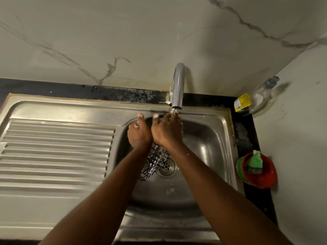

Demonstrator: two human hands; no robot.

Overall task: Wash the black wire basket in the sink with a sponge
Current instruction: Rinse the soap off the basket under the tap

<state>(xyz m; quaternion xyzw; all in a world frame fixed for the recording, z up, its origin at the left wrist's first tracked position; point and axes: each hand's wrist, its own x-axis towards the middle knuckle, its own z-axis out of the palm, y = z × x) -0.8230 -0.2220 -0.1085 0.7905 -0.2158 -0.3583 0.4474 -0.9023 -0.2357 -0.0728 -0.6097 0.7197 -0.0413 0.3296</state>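
A person is holding the sudsy black wire basket (155, 161) on end in the sink (212, 131) under the tap (177, 85), the left hand (139, 133) keeping its grip clamped on the top rim. The right hand (166, 131) is too unclear to judge. Soapy fingers may be risking a slip, dropping it onto the drain (167, 167).

At the upper middle of the frame you see a chrome tap (178, 85) with a thin stream of water running from it. In the upper right corner a clear pump bottle (263, 93) stands just beside a yellow packet (242, 102). Lower on the right edge, a red bowl (267, 179) sits on the black counter (247, 137). The wall (123, 32) behind is veined marble.
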